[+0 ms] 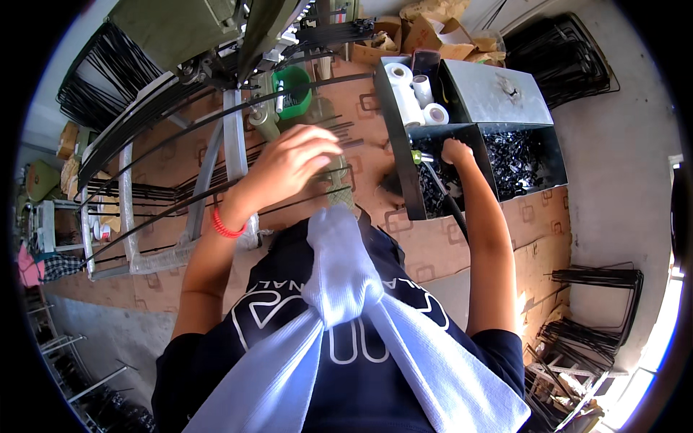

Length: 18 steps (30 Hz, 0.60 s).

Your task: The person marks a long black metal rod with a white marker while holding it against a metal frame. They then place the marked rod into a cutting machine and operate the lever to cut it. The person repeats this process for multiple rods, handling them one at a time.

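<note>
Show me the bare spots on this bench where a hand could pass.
Bare patterned bench top lies between the green cup and the black compartment box, and again under that box. Thin black rods crowd the left side, around the left hand.

A brown patterned worktop point(361, 108) carries everything. Under the left hand point(289, 162) lie thin black rods point(303, 137) and a grey metal frame point(231, 137). Just beyond that hand stands a green cup point(294, 86). Around the right hand point(456, 150) sits a black divided bin point(556, 155) holding small black parts point(516, 162) and white tape rolls point(411, 90).
</note>
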Tool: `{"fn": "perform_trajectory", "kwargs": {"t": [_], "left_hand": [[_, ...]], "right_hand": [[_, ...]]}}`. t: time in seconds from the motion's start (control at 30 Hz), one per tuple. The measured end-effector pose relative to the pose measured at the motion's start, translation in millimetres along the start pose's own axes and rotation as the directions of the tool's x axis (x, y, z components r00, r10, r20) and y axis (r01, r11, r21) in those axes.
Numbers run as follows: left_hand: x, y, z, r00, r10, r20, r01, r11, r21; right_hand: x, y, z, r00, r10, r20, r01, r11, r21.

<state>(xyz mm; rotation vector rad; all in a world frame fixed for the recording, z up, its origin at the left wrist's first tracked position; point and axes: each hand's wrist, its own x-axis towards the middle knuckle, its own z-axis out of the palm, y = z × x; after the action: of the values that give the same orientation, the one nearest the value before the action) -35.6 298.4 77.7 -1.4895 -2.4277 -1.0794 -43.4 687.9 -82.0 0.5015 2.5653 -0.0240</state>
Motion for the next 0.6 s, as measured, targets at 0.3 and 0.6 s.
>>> {"fn": "perform_trajectory", "kwargs": {"t": [0.3,0.6], "left_hand": [[37.5,24.0,51.4,0.999,-0.035,-0.010,0.033,0.986,-0.163],[41.1,19.6,85.8,0.976,-0.218,-0.019,0.206,0.946,-0.252]], "right_hand": [[33.5,44.1,54.9,0.945,-0.327,0.023,0.327,0.937,-0.120],[-27.5,75.4,-19.0,0.828,-0.356,-0.432,0.528,0.755,0.389]]}}
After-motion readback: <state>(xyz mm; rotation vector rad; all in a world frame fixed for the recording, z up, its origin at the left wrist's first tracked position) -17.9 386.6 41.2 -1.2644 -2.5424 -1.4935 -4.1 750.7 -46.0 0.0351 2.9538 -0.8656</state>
